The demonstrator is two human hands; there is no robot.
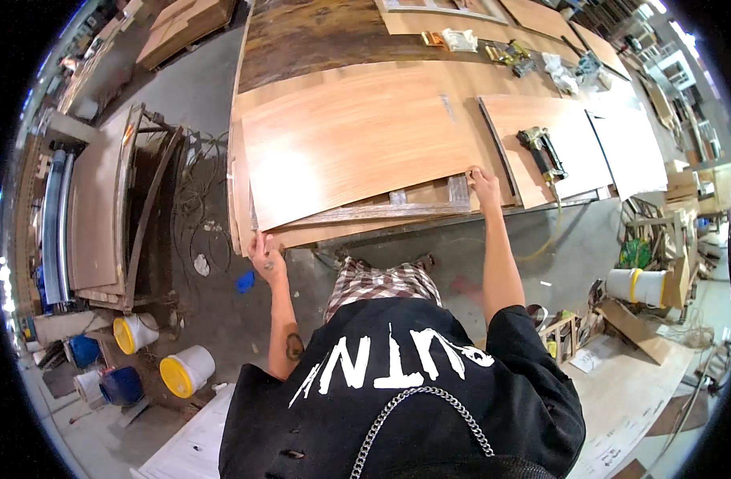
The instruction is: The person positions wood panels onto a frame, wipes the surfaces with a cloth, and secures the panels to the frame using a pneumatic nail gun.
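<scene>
A wood-grain panel [349,144] lies skewed over a wooden frame [381,211] on the workbench. At its near left corner my left hand [266,252] grips the panel's edge, fingers closed. My right hand [484,185] pinches the near right corner. Along the near side the panel does not line up with the frame, so the frame's rail and two short cross pieces show beneath it. To the right of my right hand, a nail gun [543,152] with a yellow hose rests on another wood-grain panel [513,132].
A white bag [460,40] and a second tool [511,56] lie farther back on the bench. Stacked boards [102,207] lean at the left. Buckets with yellow rims [188,370] stand on the floor behind me at left. A paper-covered table [621,399] is at the lower right.
</scene>
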